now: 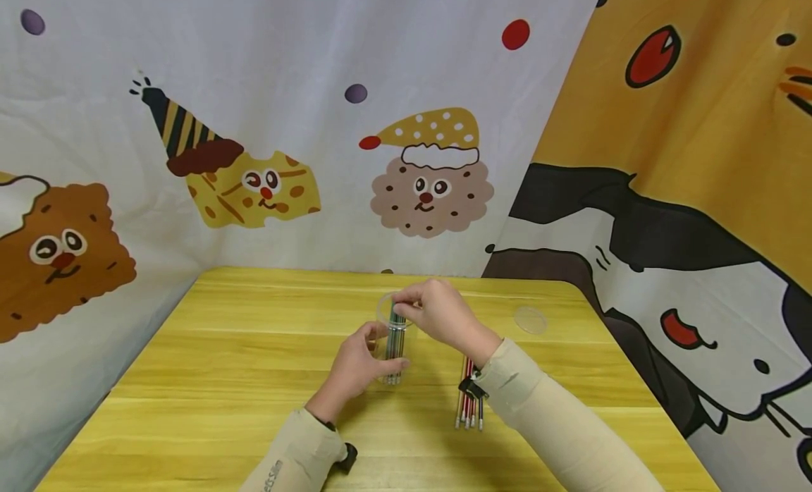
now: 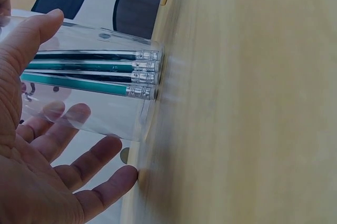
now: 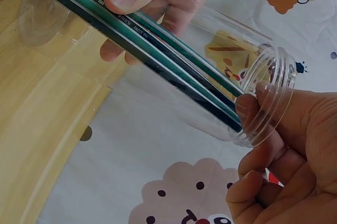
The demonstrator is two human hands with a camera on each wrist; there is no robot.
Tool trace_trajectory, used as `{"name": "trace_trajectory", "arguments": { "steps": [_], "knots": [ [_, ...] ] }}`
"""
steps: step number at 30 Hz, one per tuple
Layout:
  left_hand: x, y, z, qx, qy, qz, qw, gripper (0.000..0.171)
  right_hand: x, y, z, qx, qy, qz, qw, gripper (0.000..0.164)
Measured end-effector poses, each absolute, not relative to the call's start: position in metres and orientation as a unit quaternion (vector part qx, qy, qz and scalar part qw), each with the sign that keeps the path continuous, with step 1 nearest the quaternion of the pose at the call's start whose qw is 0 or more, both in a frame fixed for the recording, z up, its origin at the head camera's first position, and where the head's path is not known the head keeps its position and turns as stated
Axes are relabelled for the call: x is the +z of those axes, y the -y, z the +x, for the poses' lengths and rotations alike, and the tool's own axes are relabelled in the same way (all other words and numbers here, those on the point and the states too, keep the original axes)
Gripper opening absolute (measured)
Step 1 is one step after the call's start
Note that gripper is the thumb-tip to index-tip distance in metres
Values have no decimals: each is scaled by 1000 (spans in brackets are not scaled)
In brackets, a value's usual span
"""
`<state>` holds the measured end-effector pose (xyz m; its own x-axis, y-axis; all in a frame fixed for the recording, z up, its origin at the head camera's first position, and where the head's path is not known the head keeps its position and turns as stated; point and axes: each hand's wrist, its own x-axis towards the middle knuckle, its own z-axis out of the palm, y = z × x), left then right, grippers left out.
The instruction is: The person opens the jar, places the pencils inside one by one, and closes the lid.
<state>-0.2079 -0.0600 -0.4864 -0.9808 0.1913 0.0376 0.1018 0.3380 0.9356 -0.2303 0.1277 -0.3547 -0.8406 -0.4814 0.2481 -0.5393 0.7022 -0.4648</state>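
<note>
A clear screw-necked plastic jar stands upright on the table, with several green and dark pencils inside, their eraser ends at the bottom. My left hand holds the jar from its left side, thumb in front and fingers spread behind it. Over the open mouth, my right hand pinches the upper ends of the pencils between thumb and forefinger; its fingertips reach inside the rim. The remaining right fingers are curled outside the jar in the right wrist view.
Beside my right forearm lie several red and dark loose pencils, partly hidden by the sleeve. A clear round lid lies farther back on the right of the wooden table. A printed cartoon curtain hangs behind the table.
</note>
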Motion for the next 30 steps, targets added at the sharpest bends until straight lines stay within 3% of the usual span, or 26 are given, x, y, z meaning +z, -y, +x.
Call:
{"name": "trace_trajectory", "arguments": {
  "steps": [23,30],
  "knots": [
    [-483,58,-208,541,-835,87,44,76,-358,-126,-230,226,928,286,77,28],
    [-471,59,-209,519,-846,114,47,87,-360,-127,-231,234,925,287,84,28]
  ]
}}
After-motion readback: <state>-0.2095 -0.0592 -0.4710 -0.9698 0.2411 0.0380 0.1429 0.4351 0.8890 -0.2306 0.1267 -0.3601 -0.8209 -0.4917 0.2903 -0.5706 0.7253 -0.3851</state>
